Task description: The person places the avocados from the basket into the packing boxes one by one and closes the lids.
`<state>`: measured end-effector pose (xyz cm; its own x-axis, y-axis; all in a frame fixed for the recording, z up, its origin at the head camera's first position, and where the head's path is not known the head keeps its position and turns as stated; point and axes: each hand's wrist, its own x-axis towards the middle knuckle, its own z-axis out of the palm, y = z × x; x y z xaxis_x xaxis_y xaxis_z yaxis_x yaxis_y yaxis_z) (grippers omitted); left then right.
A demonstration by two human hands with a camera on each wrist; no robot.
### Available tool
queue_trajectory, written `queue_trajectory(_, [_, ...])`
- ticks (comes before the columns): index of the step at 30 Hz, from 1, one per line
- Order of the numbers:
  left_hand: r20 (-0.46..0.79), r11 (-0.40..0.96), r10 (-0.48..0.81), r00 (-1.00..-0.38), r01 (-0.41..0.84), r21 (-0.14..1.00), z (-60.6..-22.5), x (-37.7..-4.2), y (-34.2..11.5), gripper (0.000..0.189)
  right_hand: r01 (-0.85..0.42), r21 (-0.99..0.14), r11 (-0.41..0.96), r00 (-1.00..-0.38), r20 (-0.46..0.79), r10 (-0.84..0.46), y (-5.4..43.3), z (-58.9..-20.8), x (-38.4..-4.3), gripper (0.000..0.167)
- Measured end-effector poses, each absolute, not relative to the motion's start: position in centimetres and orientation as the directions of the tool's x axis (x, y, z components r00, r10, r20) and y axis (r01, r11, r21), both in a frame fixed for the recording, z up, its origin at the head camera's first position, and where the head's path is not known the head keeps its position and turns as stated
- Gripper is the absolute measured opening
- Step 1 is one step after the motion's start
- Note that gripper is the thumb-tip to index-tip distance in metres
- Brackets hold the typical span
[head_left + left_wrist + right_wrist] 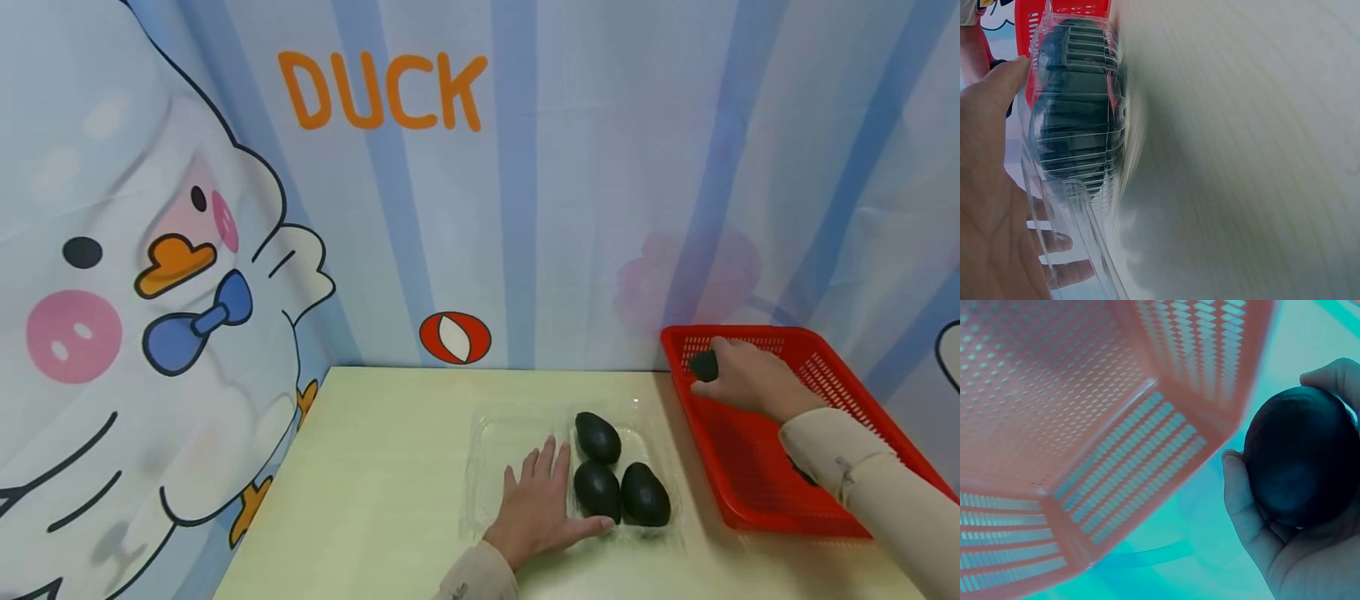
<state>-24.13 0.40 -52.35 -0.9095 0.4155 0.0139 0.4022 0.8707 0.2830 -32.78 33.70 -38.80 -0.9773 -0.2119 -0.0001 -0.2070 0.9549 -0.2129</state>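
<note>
The right hand (750, 379) is gripping an avocado (703, 365) above the basket (738, 467) while the left hand (536, 510), fingers straight, is resting on the tray (486, 450) of three avocados (597, 490), "DUCK" lettering (393, 90) showing behind.

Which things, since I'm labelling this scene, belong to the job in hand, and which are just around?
In the job:
- left hand, on the clear container
- right hand, holding an avocado
- three more avocados
- red basket

Just around:
- table
- duck-print backdrop
</note>
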Motion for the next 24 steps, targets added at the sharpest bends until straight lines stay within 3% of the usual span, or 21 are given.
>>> queue_trajectory(9, [-0.001, 0.879, 0.410, -0.912, 0.395, 0.268, -52.4, -24.1, 0.7, 0.117, -0.275, -0.172, 0.946, -0.961, 0.082, -0.265, 30.2, -38.9, -31.6, 0.051])
queue_trajectory(16, [-0.006, 0.882, 0.405, -0.914, 0.390, 0.264, -52.4, -24.1, 0.7, 0.118, -0.286, -0.154, 0.946, -0.958, 0.062, -0.280, 27.3, -39.4, -30.6, 0.069])
queue_trajectory(24, [0.002, 0.883, 0.401, -0.916, 0.387, 0.264, -52.3, -24.1, 0.5, 0.118, -0.310, -0.104, 0.945, -0.950, 0.009, -0.311, 24.8, -41.1, -31.0, 0.066])
